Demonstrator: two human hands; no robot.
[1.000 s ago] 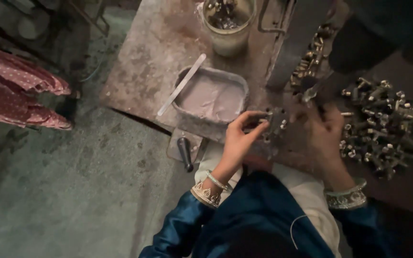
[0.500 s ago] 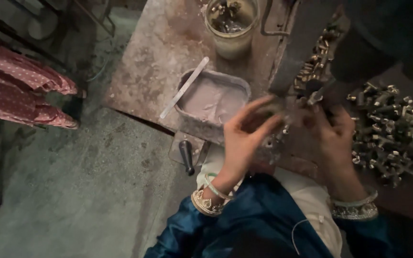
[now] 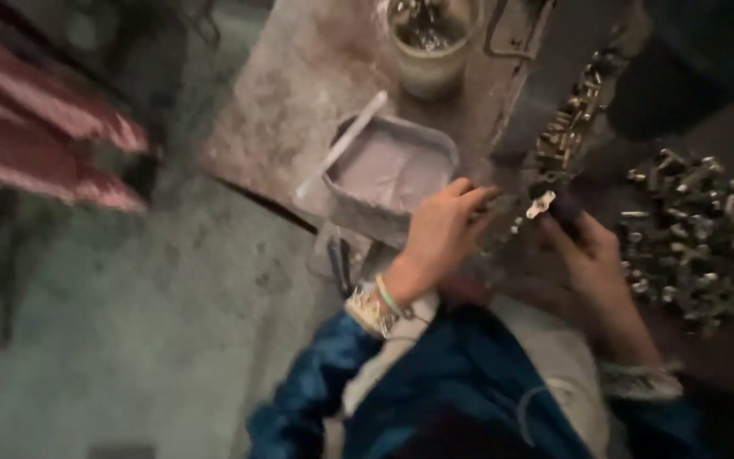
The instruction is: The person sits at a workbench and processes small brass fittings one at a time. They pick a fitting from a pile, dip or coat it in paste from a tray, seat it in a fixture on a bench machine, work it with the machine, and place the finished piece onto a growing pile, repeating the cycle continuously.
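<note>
Left hand: the left hand (image 3: pixel 445 228) sits at the centre of the frame, fingers curled loosely toward a small pale metal piece (image 3: pixel 540 204); blur hides whether it actually pinches anything, so I cannot tell its grip.
Right hand: the right hand (image 3: pixel 590 251), right of centre, is closed around a dark part just beside the pale piece, thumb on top.
Worked piece: it lies between both hands, just below a slanted metal rail (image 3: pixel 554 93) lined with small fittings.
Nearby: a grey tray (image 3: pixel 392 174) of pale paste with a flat stick (image 3: pixel 341 146) sits touching-close to the left hand; a jar (image 3: pixel 428 38) stands at the upper centre; a heap of metal fittings (image 3: pixel 698 229) fills the right edge.
Risk: in my judgement the small piece could slip from the fingers and drop into the paste tray or onto the floor below, since the hands work right at the bench edge.
Change: compared with half a second ago, the left hand has drawn back slightly from the rail, and the view has swung, leaving the picture more blurred.
</note>
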